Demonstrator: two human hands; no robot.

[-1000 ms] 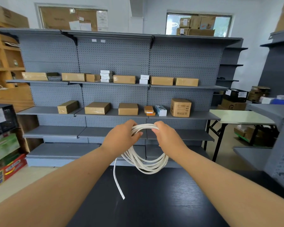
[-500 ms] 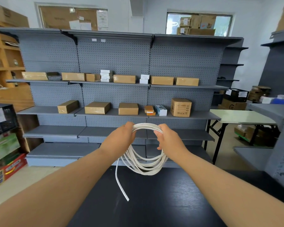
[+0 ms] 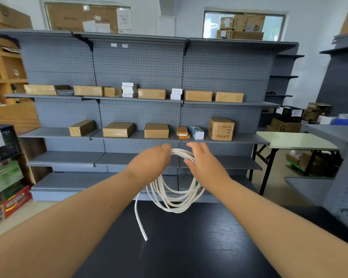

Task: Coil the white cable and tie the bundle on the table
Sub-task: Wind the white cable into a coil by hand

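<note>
Mid-frame, my left hand (image 3: 151, 161) grips the top of the coiled white round cable (image 3: 175, 199), my right hand (image 3: 204, 165) lies half-open against it; loops hang above the black wood-grain table (image 3: 189, 247), loose end dangling lower left.

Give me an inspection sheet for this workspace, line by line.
Surface: dark table, bare where visible.
Job's things: white cable coiled in hanging loops, held above the table; loose end dangles; no tie seen.
Clutter: nothing seen on the table.
Grippers: left hand grips the coil's top; right hand on it, fingers spread.
Cables: only the white one.
Surroundings: grey shelving with cardboard boxes; folding table at right.
</note>
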